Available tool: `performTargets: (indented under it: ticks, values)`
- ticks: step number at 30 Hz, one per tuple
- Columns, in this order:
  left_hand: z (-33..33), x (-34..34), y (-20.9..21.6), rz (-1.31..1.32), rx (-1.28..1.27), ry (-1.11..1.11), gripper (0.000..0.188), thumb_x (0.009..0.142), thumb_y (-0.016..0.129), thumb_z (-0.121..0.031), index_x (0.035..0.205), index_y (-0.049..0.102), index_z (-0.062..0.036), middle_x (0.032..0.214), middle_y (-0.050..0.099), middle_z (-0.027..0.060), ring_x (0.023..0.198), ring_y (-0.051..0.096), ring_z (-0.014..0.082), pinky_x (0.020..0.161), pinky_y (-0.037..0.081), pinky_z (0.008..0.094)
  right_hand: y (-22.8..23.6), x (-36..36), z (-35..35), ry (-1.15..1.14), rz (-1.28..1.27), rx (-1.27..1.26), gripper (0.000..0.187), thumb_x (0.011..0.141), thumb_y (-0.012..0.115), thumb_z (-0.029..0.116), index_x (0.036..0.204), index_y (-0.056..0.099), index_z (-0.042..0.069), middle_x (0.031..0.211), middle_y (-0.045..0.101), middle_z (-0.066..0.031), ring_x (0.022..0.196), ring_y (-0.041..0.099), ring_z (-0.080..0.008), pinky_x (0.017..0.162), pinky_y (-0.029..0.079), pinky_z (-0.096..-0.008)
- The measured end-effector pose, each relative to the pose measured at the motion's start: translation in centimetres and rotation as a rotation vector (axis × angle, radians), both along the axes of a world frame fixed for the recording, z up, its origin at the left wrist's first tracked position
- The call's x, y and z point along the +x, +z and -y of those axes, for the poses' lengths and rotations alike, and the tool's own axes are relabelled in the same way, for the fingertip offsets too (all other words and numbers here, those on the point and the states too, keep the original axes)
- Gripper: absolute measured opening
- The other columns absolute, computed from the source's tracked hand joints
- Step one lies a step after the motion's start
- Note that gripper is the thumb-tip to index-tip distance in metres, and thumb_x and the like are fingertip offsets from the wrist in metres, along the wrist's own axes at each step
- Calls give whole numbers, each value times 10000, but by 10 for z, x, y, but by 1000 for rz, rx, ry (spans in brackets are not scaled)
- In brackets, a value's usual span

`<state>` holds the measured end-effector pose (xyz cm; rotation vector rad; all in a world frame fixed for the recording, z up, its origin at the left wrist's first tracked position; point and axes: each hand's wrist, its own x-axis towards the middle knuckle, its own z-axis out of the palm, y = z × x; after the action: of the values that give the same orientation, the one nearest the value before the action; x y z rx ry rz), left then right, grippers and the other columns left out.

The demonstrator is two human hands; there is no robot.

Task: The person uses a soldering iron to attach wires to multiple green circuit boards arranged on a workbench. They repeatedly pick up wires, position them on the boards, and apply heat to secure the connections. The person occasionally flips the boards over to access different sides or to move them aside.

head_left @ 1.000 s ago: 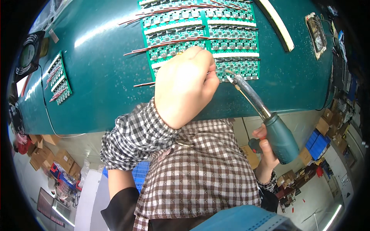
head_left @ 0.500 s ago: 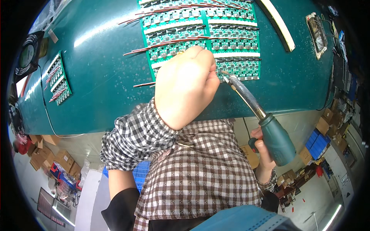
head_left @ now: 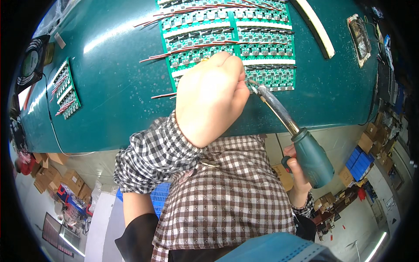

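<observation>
My left hand (head_left: 211, 96) is closed in a pinch over the near edge of a green circuit board panel (head_left: 266, 82); whatever its fingertips hold is hidden behind the hand. In my right hand (head_left: 299, 177) is a soldering iron (head_left: 312, 157) with a thick green handle and a metal barrel. Its tip reaches the panel's near edge, just right of my left fingertips. Rows of small components and white strips cover the panel. Red, white and black wires (head_left: 187, 49) lie across it, some ends sticking out past its left side. Another wire pair (head_left: 163, 95) pokes out left of my hand.
A smaller wired board (head_left: 66, 89) lies on the green tabletop (head_left: 118, 78) at left, near a black fan (head_left: 31, 63). A curved pale strip (head_left: 314, 27) and a flat plastic-wrapped piece (head_left: 358, 40) lie at right. Cardboard boxes and blue bins stand on the floor.
The soldering iron has shifted very slightly left with my right hand. My left hand stays at the panel's near edge, almost unmoved.
</observation>
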<state>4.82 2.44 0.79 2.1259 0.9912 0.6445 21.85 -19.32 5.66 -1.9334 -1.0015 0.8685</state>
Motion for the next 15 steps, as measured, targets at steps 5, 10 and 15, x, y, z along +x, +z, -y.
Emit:
performTargets:
  ticks: [5, 10, 15]
  values:
    - [0, 0, -1, 18, 6, -3, 139, 724, 665, 26, 775, 563, -53, 703, 543, 67, 614, 564, 232, 563, 464, 333, 6, -3, -2, -32, 1, -67, 362, 732, 892, 224, 946, 711, -4, 858, 674, -74, 768, 658, -181, 695, 511, -294]
    - [0, 0, -2, 16, 9, -7, 141, 721, 664, 26, 772, 560, -53, 703, 542, 69, 621, 566, 240, 567, 464, 337, 3, 1, -1, 20, 30, -39, 364, 731, 893, 246, 937, 712, 6, 845, 666, -68, 747, 643, -184, 674, 501, -299]
    - [0, 0, -1, 13, 9, -4, 139, 719, 664, 24, 772, 561, -53, 706, 545, 71, 627, 569, 244, 570, 465, 340, 2, 0, 0, 32, 61, -42, 354, 735, 887, 255, 914, 704, 11, 832, 647, -67, 717, 613, -195, 657, 489, -309]
